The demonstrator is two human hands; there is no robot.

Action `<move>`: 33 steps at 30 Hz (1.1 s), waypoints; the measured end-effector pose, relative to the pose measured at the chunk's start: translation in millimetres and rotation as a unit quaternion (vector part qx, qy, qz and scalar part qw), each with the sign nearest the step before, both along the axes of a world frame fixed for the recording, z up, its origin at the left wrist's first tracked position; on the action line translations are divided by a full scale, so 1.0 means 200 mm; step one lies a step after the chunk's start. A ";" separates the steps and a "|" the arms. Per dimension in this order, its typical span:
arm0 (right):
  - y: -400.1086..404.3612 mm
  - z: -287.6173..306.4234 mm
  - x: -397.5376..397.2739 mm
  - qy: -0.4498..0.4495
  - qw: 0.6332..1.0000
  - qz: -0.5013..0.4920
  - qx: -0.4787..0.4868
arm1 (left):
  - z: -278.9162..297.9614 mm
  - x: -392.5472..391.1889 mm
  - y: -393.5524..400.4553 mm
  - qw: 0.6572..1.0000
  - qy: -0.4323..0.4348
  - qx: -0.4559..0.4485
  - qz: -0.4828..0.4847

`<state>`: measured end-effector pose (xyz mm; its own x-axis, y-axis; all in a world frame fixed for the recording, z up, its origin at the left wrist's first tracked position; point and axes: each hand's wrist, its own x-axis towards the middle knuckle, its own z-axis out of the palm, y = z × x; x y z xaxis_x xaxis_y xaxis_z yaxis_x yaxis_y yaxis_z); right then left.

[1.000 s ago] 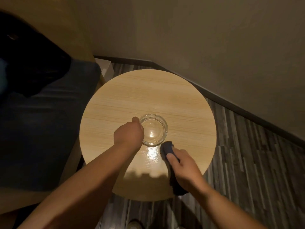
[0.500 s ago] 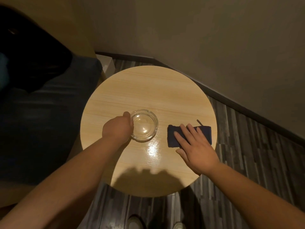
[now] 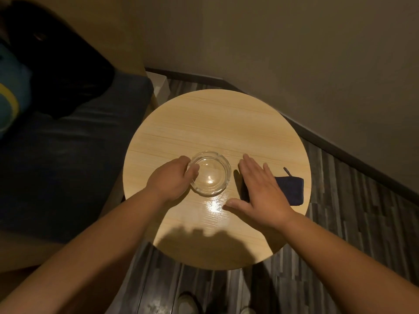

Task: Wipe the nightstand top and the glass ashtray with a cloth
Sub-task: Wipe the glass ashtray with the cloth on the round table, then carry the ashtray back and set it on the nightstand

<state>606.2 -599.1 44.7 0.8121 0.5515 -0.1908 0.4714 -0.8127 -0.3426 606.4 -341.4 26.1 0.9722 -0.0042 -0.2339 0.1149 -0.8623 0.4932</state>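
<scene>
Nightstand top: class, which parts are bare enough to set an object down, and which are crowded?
Bare: the far half of the nightstand top, beyond the glass ashtray, and the shadowed near edge. Crowded: the middle band, where the left hand grips the ashtray and the right hand lies flat over the dark cloth.

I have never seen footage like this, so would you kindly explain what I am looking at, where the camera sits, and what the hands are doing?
There is no machine here: a person wears a camera on the head, looking down at their own two hands. Below is a round wooden nightstand. The left hand grips the rim of a glass ashtray standing on it. The right hand is open, fingers straight, over a dark folded cloth lying flat near the right edge. Whether it touches the cloth, I cannot tell.
</scene>
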 end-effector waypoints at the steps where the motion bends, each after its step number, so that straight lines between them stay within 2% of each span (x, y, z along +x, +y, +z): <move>1: 0.04 0.00 0.03 0.011 1.000 0.004 0.012 | 0.01 -0.02 0.02 1.000 -0.001 -0.025 -0.005; 3: 0.10 -0.03 0.08 0.031 0.999 0.012 0.020 | 0.03 -0.07 0.04 0.999 0.005 -0.041 -0.021; 8: 0.15 -0.10 0.17 0.068 0.997 0.022 0.011 | 0.03 -0.10 0.05 0.998 0.001 -0.001 -0.063; 19: 0.16 -0.19 0.22 0.044 0.997 -0.021 0.058 | -0.05 -0.08 0.02 0.996 -0.058 0.003 -0.066; 26: 0.16 -0.11 0.19 0.085 0.991 -0.044 0.094 | 0.01 -0.08 0.00 0.996 -0.023 -0.058 -0.057; 30: 0.19 0.03 0.18 0.107 0.985 -0.047 0.125 | 0.13 -0.11 0.01 0.992 0.009 -0.124 -0.021; 33: 0.22 0.19 0.18 0.097 0.985 -0.044 0.135 | 0.27 -0.12 0.04 0.990 0.004 -0.141 -0.005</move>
